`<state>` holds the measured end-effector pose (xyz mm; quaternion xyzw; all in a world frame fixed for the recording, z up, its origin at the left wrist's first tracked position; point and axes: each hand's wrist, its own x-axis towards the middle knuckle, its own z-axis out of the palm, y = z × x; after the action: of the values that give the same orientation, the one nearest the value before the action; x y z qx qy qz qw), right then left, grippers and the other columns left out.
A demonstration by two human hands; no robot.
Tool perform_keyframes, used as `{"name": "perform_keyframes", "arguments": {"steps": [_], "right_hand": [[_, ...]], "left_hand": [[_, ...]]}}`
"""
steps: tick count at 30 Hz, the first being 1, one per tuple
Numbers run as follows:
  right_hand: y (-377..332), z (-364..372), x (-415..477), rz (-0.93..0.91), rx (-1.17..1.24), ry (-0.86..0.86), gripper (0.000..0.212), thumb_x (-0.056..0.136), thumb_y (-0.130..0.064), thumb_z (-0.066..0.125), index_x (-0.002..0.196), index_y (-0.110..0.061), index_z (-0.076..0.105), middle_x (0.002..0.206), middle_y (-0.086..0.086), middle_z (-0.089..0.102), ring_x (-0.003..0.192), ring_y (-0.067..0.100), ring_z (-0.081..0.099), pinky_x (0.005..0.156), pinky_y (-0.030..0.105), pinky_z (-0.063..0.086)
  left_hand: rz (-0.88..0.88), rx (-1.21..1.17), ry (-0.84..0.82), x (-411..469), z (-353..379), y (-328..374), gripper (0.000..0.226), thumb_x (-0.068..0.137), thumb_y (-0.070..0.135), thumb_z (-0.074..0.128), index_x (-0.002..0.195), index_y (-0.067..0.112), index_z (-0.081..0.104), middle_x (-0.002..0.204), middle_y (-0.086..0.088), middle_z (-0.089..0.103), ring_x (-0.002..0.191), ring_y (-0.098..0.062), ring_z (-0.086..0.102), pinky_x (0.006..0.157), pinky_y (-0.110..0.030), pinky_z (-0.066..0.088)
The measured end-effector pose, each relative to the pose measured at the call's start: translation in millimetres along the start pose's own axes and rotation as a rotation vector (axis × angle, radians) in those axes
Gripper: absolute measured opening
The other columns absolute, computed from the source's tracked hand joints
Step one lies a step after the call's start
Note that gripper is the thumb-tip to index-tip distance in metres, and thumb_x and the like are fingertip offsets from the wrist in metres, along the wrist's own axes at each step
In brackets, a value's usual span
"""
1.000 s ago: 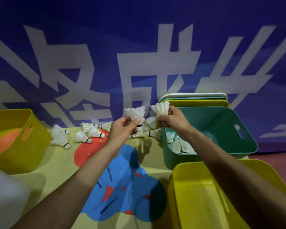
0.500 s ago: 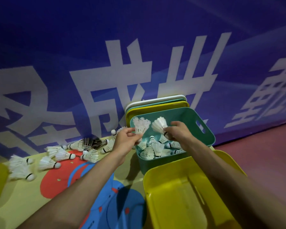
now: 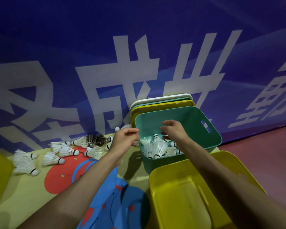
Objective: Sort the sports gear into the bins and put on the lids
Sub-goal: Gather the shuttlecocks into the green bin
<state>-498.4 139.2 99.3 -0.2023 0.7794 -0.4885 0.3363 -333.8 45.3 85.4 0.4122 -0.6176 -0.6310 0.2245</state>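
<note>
L hand [image 3: 125, 139] at left rim of green bin [image 3: 188, 119], fingers loose, empty. R hand [image 3: 173, 131] over bin interior, fingers relaxed, nothing held. White shuttlecocks [image 3: 157, 147] piled inside bin. Loose shuttlecocks [image 3: 64, 151] scattered on mat [image 3: 31, 195] to left. Lids [image 3: 162, 103] stacked on edge behind bin; yellow bin [image 3: 180, 195] in front.

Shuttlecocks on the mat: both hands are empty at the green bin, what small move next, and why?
Probably reach the left hand leftward to the nearest loose shuttlecocks on the mat. It and the right hand look empty at the green bin, which already holds several, while many lie outside.
</note>
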Motion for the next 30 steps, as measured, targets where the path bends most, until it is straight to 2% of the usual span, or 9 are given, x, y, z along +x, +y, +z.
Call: {"name": "perform_keyframes", "arguments": {"steps": [2, 4, 9, 14, 18, 23, 25, 27, 30], "right_hand": [[-5.7, 17.0, 0.5, -0.040, -0.016, -0.031, 0.033, 0.090, -0.008, 0.059, 0.123, -0.008, 0.056, 0.111, 0.010, 0.062, 0.099, 0.023, 0.062, 0.083, 0.035, 0.054], [-11.9, 36.6, 1.5, -0.082, -0.031, -0.067, 0.029, 0.091, -0.010, 0.059, 0.120, -0.010, 0.057, 0.109, 0.007, 0.063, 0.099, 0.022, 0.063, 0.085, 0.035, 0.055], [-20.0, 91.4, 8.5, -0.158, -0.099, -0.175, 0.028, 0.090, -0.013, 0.061, 0.118, -0.012, 0.060, 0.107, 0.004, 0.065, 0.099, 0.018, 0.063, 0.089, 0.036, 0.054], [-15.4, 144.3, 22.1, -0.192, -0.220, -0.252, 0.024, 0.088, -0.012, 0.062, 0.112, -0.011, 0.063, 0.093, -0.001, 0.064, 0.083, 0.012, 0.060, 0.075, 0.027, 0.052], [1.3, 180.3, 36.3, -0.175, -0.337, -0.267, 0.029, 0.089, -0.010, 0.058, 0.118, -0.009, 0.062, 0.102, 0.003, 0.063, 0.082, 0.011, 0.057, 0.064, 0.017, 0.043], [23.3, 212.7, 58.5, -0.131, -0.544, -0.335, 0.038, 0.086, -0.014, 0.062, 0.124, -0.008, 0.057, 0.106, 0.007, 0.065, 0.099, 0.023, 0.061, 0.084, 0.031, 0.048], [31.8, 223.0, 67.2, -0.148, -0.663, -0.354, 0.041, 0.087, -0.012, 0.059, 0.127, -0.009, 0.054, 0.118, 0.009, 0.060, 0.106, 0.023, 0.057, 0.091, 0.033, 0.047], [39.1, 231.1, 77.9, -0.205, -0.814, -0.380, 0.045, 0.086, -0.008, 0.057, 0.130, -0.012, 0.050, 0.130, 0.010, 0.051, 0.118, 0.024, 0.049, 0.102, 0.037, 0.043], [42.5, 239.9, 92.8, -0.367, -1.114, -0.398, 0.048, 0.086, -0.003, 0.053, 0.133, -0.012, 0.045, 0.133, 0.011, 0.044, 0.122, 0.025, 0.041, 0.108, 0.039, 0.036]], "left_hand": [[0.006, 0.005, 0.029, -0.4, -12.7, -0.5, 0.016, 0.087, 0.005, 0.064, 0.099, 0.014, 0.069, 0.097, -0.002, 0.068, 0.091, -0.017, 0.065, 0.065, -0.022, 0.054], [-0.004, -0.002, 0.063, 0.5, -29.0, -3.6, 0.016, 0.085, 0.004, 0.066, 0.093, 0.017, 0.070, 0.098, 0.000, 0.067, 0.091, -0.016, 0.064, 0.071, -0.028, 0.055], [-0.024, 0.017, 0.175, 5.8, -78.2, -21.2, 0.022, 0.083, 0.002, 0.066, 0.085, 0.024, 0.069, 0.094, -0.001, 0.070, 0.087, -0.015, 0.063, 0.069, -0.022, 0.049], [-0.076, 0.068, 0.290, 15.3, -123.7, -45.7, 0.023, 0.081, 0.000, 0.065, 0.088, 0.021, 0.071, 0.095, -0.002, 0.071, 0.087, -0.016, 0.062, 0.077, -0.025, 0.048], [-0.143, 0.169, 0.274, 22.4, -152.1, -68.8, 0.026, 0.081, 0.001, 0.062, 0.099, 0.018, 0.070, 0.099, -0.002, 0.071, 0.088, -0.017, 0.064, 0.083, -0.033, 0.050], [-0.176, 0.318, 0.168, 27.2, -179.6, -94.2, 0.030, 0.085, 0.008, 0.066, 0.114, 0.016, 0.065, 0.112, -0.001, 0.065, 0.104, -0.015, 0.060, 0.095, -0.036, 0.049], [-0.184, 0.332, 0.137, 33.4, -185.7, -99.2, 0.033, 0.087, 0.008, 0.063, 0.118, 0.016, 0.062, 0.115, -0.001, 0.063, 0.108, -0.014, 0.057, 0.095, -0.033, 0.048], [-0.180, 0.349, 0.084, 43.6, -187.5, -104.3, 0.035, 0.088, 0.009, 0.061, 0.123, 0.017, 0.060, 0.118, -0.001, 0.062, 0.111, -0.012, 0.056, 0.093, -0.029, 0.048], [-0.140, 0.501, -0.007, 62.9, -189.2, -116.2, 0.040, 0.090, 0.012, 0.061, 0.130, 0.018, 0.055, 0.130, 0.001, 0.057, 0.114, -0.010, 0.054, 0.086, -0.020, 0.042]]}}
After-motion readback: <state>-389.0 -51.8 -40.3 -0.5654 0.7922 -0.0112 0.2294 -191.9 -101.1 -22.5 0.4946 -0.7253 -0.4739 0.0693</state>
